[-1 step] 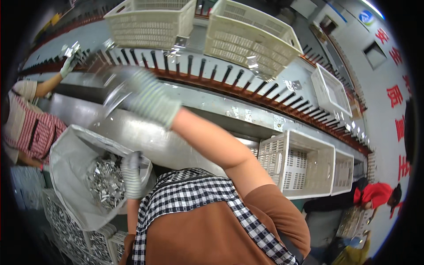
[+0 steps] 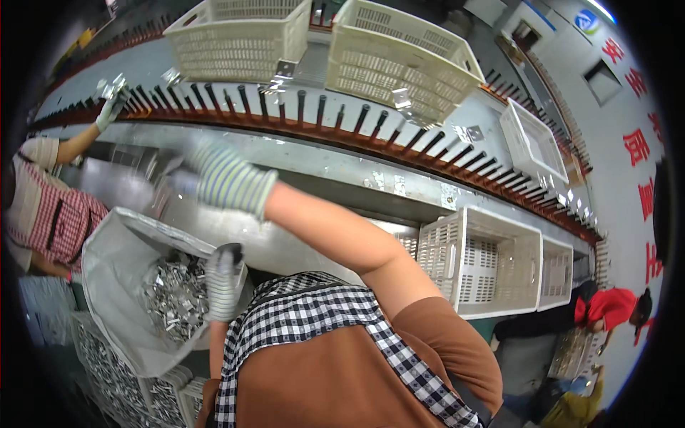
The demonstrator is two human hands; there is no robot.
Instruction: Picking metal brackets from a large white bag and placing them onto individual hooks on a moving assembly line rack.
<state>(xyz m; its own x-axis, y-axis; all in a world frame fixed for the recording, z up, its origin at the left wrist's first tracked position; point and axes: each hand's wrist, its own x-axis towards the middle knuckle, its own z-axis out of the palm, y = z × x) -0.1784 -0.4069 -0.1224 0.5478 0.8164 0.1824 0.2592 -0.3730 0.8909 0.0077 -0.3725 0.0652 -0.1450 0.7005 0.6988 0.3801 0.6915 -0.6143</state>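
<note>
While the right hand [image 2: 227, 177] blurs above the steel table [image 2: 275, 239], the left hand [image 2: 222, 279] is by the near-left sack [image 2: 118, 274] of metal parts [image 2: 176, 296], their openness and hold unclear; crates [image 2: 239, 51] stand far, a white wall [image 2: 606, 125] right.

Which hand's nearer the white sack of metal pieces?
Left. The left hand is at the right edge of the sack; the right hand is farther, over the silver metal surface.

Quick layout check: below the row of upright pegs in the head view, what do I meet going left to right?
A co-worker's red-checked apron, the white sack of small metal parts, the gloved left hand, a white slatted crate, a second white crate, another worker's red top.
</note>
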